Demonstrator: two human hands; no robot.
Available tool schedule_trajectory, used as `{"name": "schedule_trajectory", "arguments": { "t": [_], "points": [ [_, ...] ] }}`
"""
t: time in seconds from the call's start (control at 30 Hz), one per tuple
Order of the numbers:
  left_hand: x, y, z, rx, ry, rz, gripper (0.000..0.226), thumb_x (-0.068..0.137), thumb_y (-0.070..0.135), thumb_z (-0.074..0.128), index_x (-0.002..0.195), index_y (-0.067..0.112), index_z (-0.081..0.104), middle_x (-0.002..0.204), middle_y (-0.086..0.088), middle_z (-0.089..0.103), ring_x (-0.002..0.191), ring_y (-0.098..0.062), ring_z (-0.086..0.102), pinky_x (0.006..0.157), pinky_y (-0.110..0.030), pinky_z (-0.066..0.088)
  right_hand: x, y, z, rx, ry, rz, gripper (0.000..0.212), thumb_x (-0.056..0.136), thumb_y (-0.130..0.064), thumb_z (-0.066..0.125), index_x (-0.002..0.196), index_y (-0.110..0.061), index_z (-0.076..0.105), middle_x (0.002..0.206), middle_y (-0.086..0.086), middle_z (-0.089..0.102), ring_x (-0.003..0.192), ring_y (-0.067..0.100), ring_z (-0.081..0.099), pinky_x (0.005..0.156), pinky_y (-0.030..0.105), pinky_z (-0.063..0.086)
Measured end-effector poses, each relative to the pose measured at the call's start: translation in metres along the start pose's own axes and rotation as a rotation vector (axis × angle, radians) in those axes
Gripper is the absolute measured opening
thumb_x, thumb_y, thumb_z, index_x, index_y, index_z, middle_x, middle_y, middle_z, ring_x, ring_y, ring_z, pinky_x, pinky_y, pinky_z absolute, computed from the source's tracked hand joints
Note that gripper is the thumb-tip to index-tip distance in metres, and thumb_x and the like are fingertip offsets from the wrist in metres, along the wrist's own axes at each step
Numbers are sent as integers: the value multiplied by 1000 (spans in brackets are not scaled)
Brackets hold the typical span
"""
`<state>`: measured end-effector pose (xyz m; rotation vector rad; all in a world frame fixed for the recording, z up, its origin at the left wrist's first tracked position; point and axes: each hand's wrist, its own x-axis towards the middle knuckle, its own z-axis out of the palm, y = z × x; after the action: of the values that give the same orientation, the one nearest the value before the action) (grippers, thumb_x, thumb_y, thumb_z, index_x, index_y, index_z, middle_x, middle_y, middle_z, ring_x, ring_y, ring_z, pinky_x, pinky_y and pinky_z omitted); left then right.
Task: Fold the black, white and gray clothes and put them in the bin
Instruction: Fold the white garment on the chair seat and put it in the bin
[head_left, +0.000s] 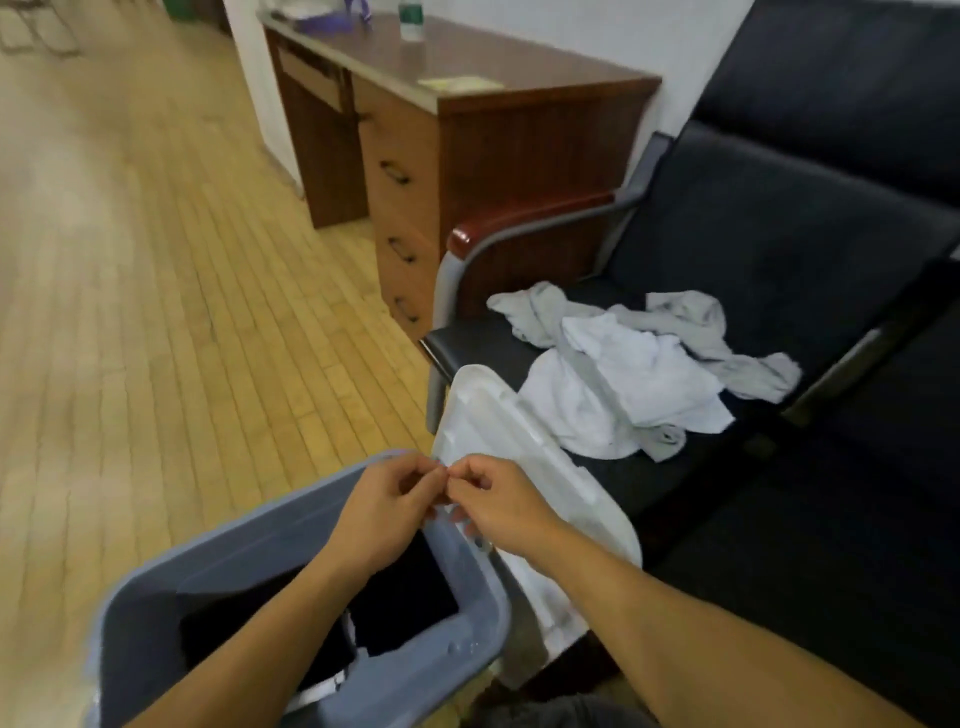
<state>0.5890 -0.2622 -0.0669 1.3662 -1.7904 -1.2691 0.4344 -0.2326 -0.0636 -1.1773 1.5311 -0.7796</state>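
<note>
At the lower centre of the frame the left hand (387, 501) and right hand (496, 501) meet fingertip to fingertip above the far rim of the bin (457, 670). Both sets of fingers are curled as if pinching something small between them, but what it is, or whether anything is held at all, cannot be told.

One black garment (400, 597) already lies inside the bin. At centre right, one white garment (623, 384) lies crumpled on the chair (779, 234) over one gray garment (691, 322); neither is folded. One white lid (498, 431) leans between bin and chair, its top edge just beside the white garment.

The likely trouble: the two light garments are tangled, so lifting the white one may drag the gray one off the seat onto the floor. The leaning lid may also be knocked over by a passing arm.
</note>
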Motion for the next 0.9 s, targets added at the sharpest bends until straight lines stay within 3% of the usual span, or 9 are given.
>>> {"name": "schedule_trajectory", "arguments": {
  "t": [0.07, 0.23, 0.37, 0.47, 0.63, 0.77, 0.9],
  "points": [
    [-9, 36, 20, 22, -42, 66, 19, 102, 21, 58, 93, 17, 75, 82, 1, 75, 72, -11, 70, 65, -23, 57, -37, -11, -31, -2, 79, 2, 18, 101, -23, 57, 87, -29, 68, 98, -1, 75, 88, 17, 72, 73, 27, 57],
    [-33, 106, 82, 56, -90, 228, 18, 102, 21, 59, 96, 17, 75, 80, 3, 74, 71, -10, 71, 68, -30, 61, -117, -13, -97, 0, 262, -30, 13, 103, -24, 54, 100, -22, 67, 105, 0, 73, 87, 12, 69, 69, 21, 52],
    [-53, 140, 133, 67, -179, 266, 18, 101, 22, 58, 94, 15, 74, 79, -2, 74, 72, -17, 70, 69, -35, 60, -162, 12, -140, 46, 338, -52, 14, 101, -19, 56, 94, -20, 69, 89, 0, 72, 76, 10, 65, 66, 25, 52],
    [-60, 152, 162, 91, -243, 251, 16, 100, 19, 60, 95, 14, 74, 80, -7, 74, 74, -23, 69, 66, -30, 57, -181, 36, -164, 90, 384, -36, 14, 100, -19, 58, 93, -18, 70, 82, 0, 71, 71, 9, 63, 68, 28, 53],
    [-43, 151, 201, 153, -322, 234, 14, 98, 15, 61, 93, 13, 74, 74, -3, 73, 61, -8, 65, 63, -23, 54, -178, 72, -188, 149, 406, 16, 15, 101, -20, 58, 98, -18, 72, 88, 1, 73, 70, 6, 64, 67, 25, 53],
    [-6, 139, 231, 198, -339, 201, 13, 98, 17, 62, 94, 14, 74, 78, -5, 74, 64, -10, 67, 66, -25, 54, -150, 100, -205, 161, 428, 69, 15, 102, -21, 56, 100, -20, 71, 92, 1, 73, 77, 8, 66, 67, 23, 54],
    [58, 123, 262, 307, -358, 188, 16, 97, 19, 61, 90, 16, 75, 78, -3, 74, 68, -9, 68, 69, -26, 55, -94, 131, -231, 164, 458, 117, 14, 101, -24, 58, 97, -26, 72, 91, -4, 73, 86, 11, 68, 75, 26, 56]
  ]
}}
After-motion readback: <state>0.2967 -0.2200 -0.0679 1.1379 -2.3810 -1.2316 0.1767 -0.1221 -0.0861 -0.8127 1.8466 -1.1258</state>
